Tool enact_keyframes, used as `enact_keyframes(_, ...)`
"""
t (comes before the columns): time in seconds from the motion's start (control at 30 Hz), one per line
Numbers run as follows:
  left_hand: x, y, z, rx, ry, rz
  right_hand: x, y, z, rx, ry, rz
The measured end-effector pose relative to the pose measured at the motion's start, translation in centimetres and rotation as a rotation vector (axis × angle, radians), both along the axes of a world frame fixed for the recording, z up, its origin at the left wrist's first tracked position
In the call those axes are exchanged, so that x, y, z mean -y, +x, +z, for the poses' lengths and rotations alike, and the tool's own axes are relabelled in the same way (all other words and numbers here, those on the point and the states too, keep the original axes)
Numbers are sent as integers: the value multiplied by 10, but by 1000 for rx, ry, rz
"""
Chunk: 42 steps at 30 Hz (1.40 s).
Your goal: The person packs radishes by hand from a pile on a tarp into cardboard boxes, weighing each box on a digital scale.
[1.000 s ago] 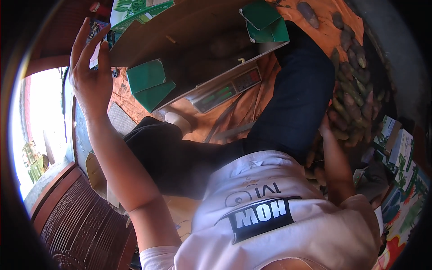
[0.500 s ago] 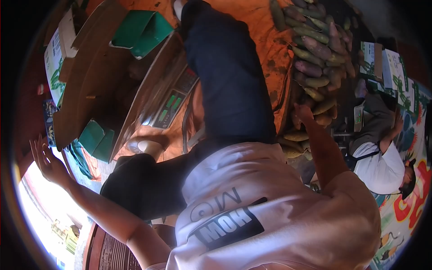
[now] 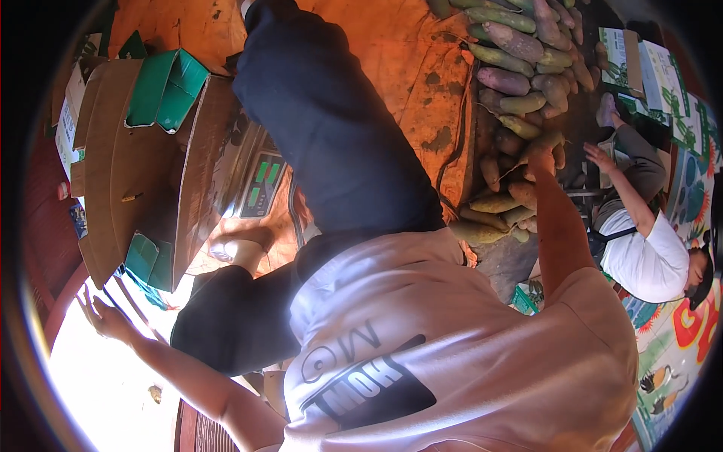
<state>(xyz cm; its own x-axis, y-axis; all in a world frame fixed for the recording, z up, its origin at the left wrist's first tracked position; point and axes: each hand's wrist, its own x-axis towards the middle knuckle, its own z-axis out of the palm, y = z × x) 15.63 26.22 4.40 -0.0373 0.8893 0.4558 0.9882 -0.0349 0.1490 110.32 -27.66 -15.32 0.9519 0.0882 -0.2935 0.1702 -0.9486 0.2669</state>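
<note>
My right hand [image 3: 538,161] reaches into a pile of long green and purplish root vegetables, which look like radishes [image 3: 512,41]. Its fingers close round a pale radish [image 3: 550,141], partly hidden by the hand. Out to the left, my left hand [image 3: 107,321] is open, fingers spread, with nothing in it. It hovers close to the near end of an open cardboard box [image 3: 113,162] with green inner flaps. Shadow hides most of the box's inside.
A digital scale [image 3: 262,184] with green displays lies beside the box. My legs stretch across an orange tarp [image 3: 399,83] between box and pile. At right, another person [image 3: 644,260] in a white shirt sits near printed cartons [image 3: 670,94], one arm reaching toward the pile.
My right hand has moved a little farther along the pile and closed on a radish. My left hand has dropped lower. The other person's arm now extends toward the pile.
</note>
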Motion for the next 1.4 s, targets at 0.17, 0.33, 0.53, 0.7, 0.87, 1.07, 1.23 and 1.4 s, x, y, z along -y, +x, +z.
enact_keyframes(0.17, 18, -36, 34, 42, 17, -52, -20, -36, -13, -194, -322, 615)
enact_keyframes(0.33, 41, -45, 25, -60, -26, -8, -14, -34, -10, -228, -662, 980)
enact_keyframes(0.53, 67, -64, 9, 111, -127, 195, 2, 1, -27, -158, -711, 1108)
enact_keyframes(0.7, 72, -55, 17, 128, -141, 235, -10, 5, -37, -263, -780, 1179)
enact_keyframes(0.87, 77, -63, 8, 311, -127, 295, -6, 20, -28, -251, -791, 1280)
enact_keyframes(1.07, 84, -60, 32, 532, -118, 325, -21, -1, -26, -342, -873, 1340)
enact_keyframes(1.23, 86, -57, 16, 549, -122, 300, 9, 39, -38, -273, -898, 1371)
enact_keyframes(1.4, 91, -61, 36, 442, -119, 328, -13, 14, -22, -382, -742, 1392)
